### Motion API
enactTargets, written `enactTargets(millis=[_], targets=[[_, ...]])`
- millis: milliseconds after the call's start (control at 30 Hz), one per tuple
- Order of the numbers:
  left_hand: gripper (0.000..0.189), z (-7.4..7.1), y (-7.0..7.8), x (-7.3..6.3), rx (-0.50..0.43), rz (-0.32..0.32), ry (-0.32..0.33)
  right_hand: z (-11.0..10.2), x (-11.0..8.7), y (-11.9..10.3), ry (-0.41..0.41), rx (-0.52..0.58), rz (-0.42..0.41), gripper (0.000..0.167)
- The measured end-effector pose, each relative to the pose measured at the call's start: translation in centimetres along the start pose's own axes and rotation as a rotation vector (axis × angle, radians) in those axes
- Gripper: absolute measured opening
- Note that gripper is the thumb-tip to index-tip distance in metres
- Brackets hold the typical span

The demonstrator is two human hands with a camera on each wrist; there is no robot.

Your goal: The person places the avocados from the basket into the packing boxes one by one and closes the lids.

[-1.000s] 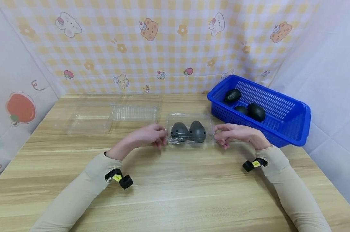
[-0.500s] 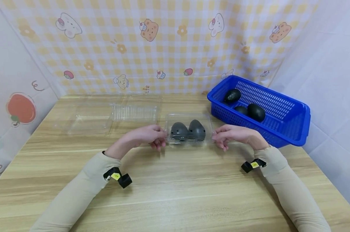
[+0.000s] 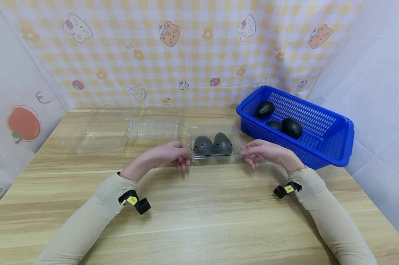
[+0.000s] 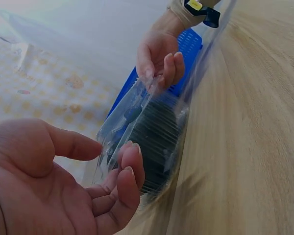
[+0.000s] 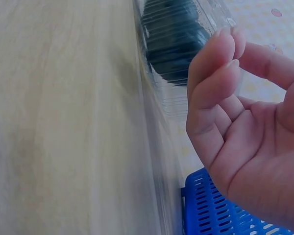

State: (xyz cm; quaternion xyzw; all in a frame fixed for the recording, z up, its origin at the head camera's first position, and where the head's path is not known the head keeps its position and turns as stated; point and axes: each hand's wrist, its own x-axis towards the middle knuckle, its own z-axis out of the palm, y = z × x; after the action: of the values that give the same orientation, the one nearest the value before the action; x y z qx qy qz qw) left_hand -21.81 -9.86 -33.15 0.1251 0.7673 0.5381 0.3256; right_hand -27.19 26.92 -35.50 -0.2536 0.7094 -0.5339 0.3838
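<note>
My left hand (image 3: 173, 154) and right hand (image 3: 263, 151) pinch the box (image 3: 234, 134), one at each end, probably to keep it level. It's between them, left of the basket (image 3: 259, 132), two avocados (image 3: 222, 144) inside; can't tell if it's off the table (image 3: 199, 206).

Box: clear plastic (image 3: 211, 130), ribbed low down, long side running from 9 to 3 o'clock
Box ends: pinched at 9 o'clock by the left hand (image 3: 173, 152), at 3 o'clock by the right hand (image 3: 263, 151)
9 o'clock avocado: dark, rounded (image 3: 203, 146), inside the box
3 o'clock avocado: dark (image 3: 223, 143), narrower end towards 12, just beside its neighbour
</note>
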Motion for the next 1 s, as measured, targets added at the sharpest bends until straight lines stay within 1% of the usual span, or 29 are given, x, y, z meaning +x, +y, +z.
enactTargets(millis=[100,200,333,600,867,1000], targets=[[0.027,0.0,-0.2,0.2,-0.011,-0.005,0.006,0.1,0.1,0.0,0.016,0.015,-0.003,0.02],[0.027,0.2,-0.4,0.5,-0.027,-0.011,-0.008,0.3,0.2,-0.1,0.029,0.024,0.002,0.02],[0.033,0.4,-0.6,0.8,-0.047,-0.018,-0.025,0.3,0.3,0.0,0.044,0.032,0.01,0.02],[0.028,0.7,-0.8,1.0,-0.102,-0.02,0.009,0.4,0.6,0.2,0.066,0.038,0.009,0.023],[0.026,0.9,-0.9,1.3,-0.163,-0.009,0.049,0.5,0.8,0.4,0.094,0.076,-0.019,0.02],[0.025,0.9,-0.9,1.4,-0.186,0.006,0.058,0.6,0.9,0.5,0.105,0.083,-0.024,0.02]])
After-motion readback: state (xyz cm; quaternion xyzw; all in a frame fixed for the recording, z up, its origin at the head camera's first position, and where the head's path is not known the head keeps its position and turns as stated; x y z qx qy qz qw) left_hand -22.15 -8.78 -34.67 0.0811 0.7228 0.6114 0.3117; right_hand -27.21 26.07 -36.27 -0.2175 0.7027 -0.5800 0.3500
